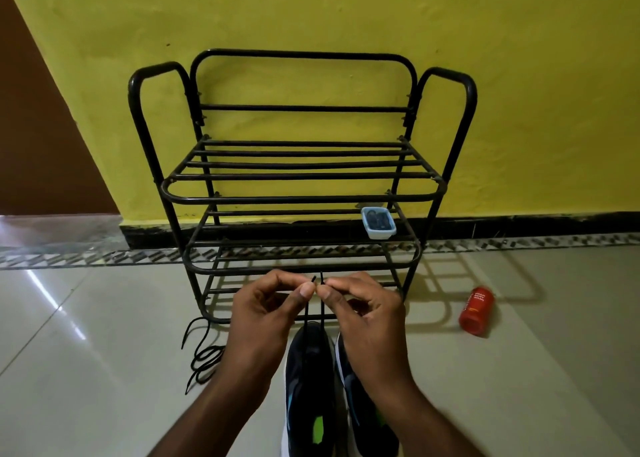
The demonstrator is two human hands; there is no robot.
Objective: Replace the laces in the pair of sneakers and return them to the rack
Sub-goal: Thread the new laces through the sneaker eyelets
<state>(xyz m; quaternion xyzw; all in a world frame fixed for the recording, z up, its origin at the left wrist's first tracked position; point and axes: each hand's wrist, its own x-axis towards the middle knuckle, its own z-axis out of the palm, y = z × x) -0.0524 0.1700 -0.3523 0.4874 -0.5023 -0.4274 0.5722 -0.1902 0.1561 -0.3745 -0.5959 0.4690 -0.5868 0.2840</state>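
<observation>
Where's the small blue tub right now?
Head view: the tub sits at the right end of the rack's middle shelf, above and left of the red bottle lying on the floor.

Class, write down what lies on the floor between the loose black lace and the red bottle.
In the head view, the pair of sneakers stands between the loose lace and the red bottle; the tile toward the bottle is bare.
</observation>
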